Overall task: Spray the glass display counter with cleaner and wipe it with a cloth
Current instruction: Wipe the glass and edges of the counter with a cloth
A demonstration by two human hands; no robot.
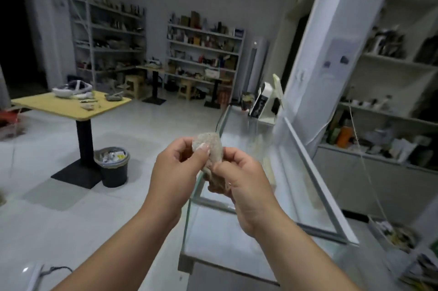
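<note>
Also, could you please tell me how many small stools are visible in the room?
2. The left stool stands beside the back table's black pedestal; the right stool stands farther right, before the shelving. Others may be hidden behind furniture.

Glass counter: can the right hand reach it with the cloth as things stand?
Probably yes: the right hand holds the cloth above the glass counter, nothing between them.
</note>
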